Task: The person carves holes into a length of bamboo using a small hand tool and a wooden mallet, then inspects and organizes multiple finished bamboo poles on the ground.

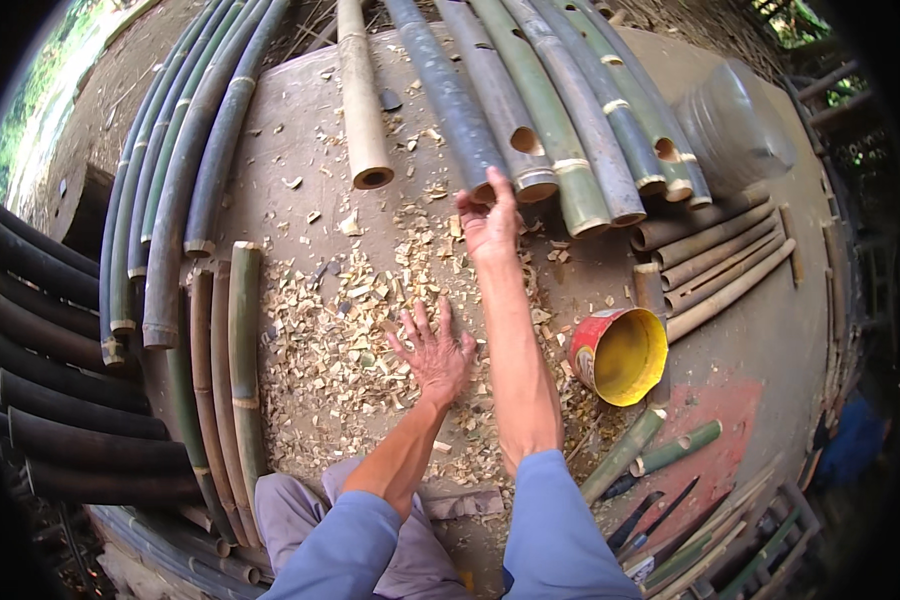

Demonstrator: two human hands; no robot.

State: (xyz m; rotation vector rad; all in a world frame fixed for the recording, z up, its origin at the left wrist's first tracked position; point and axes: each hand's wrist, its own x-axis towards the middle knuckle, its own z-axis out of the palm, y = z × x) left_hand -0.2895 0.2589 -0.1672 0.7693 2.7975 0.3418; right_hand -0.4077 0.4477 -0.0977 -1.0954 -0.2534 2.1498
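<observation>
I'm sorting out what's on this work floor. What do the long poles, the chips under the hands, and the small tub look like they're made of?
Poles: bamboo, judging by ringed joints and hollow cut ends; skins unpolished green or grey. Chips: pale raw slivers, likely cut bamboo. Tub: probably plastic, glossy yellow inside, red outside. Right hand touches a pole end.

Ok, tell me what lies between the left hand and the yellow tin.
In the head view, the right forearm crosses between the left hand and the yellow tin, over scattered wood chips.

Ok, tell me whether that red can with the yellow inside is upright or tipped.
Tipped: the red can lies on its side, its open mouth showing an empty yellow inside.
</observation>
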